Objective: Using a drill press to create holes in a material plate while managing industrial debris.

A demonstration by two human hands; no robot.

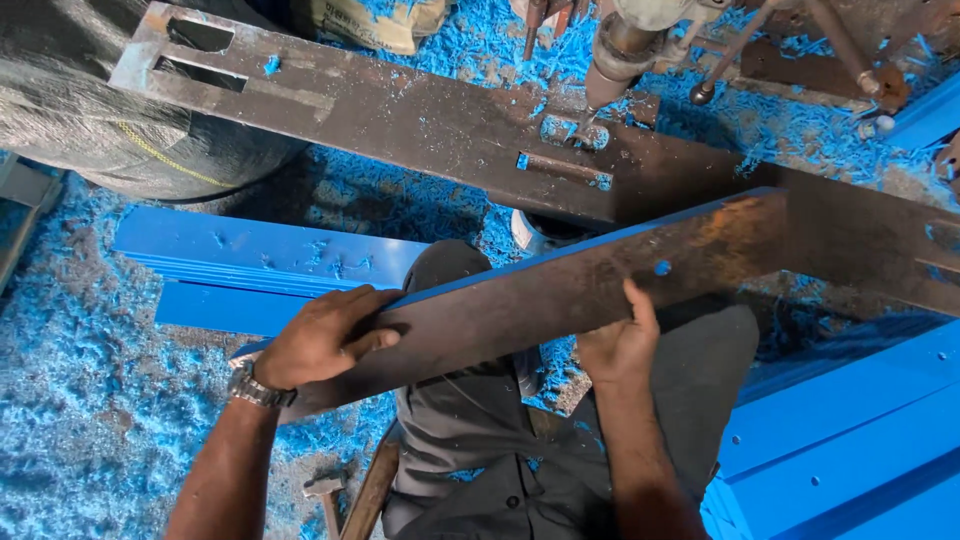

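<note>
- Here, your left hand (318, 338) gripped the near end of the long, rusty dark metal strip with a blue edge (590, 282), fingers curled over its top.
- Your right hand (620, 340) clasped the strip's lower edge near its middle, thumb pressed up on the face.
- The strip lay slanted across your lap, its far end touching the dark steel drill-press table (400, 115).
- Blue plastic shavings (90, 370) covered the floor; flat blue boards (260, 265) lay stacked beyond your left hand.

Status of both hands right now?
Left hand: closed on the long dark board, near its end.
Right hand: gripping the same board's lower edge.
</note>
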